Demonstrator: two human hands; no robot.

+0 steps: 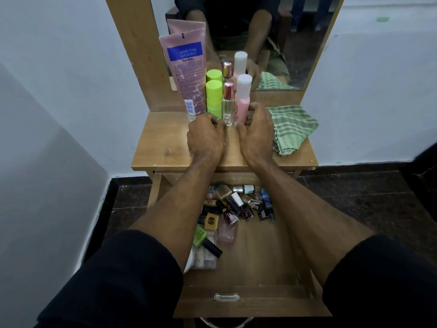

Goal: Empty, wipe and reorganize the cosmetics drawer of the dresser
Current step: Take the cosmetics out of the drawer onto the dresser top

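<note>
Wooden dresser top (163, 147): four bottles (229, 107).

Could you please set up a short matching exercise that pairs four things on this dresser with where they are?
Things:
1. pink tube
2. green checked cloth
3. clear glass bottle
4. nail polish bottles

Places:
A. lying in the open drawer
B. right side of the dresser top
C. between the left hand and right hand
D. upright at the far left of the row

Pairs: 1-D, 2-B, 3-C, 4-A
</note>
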